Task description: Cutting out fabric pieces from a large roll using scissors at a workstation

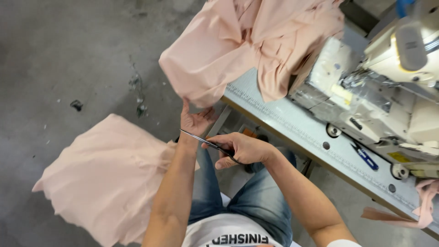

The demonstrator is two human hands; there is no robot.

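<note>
My left hand is raised palm up and touches the lower edge of a bundle of pale pink fabric that hangs off the sewing table. My right hand grips a thin pair of thread snips, whose blades point left across my left wrist. Whether the left fingers pinch the cloth or a thread is too small to tell. Below both hands are my knees in blue jeans.
A second heap of pink fabric lies on the grey concrete floor at my left. An industrial sewing machine stands on the light table, with a blue-handled tool beside it. A pink strip hangs at the right.
</note>
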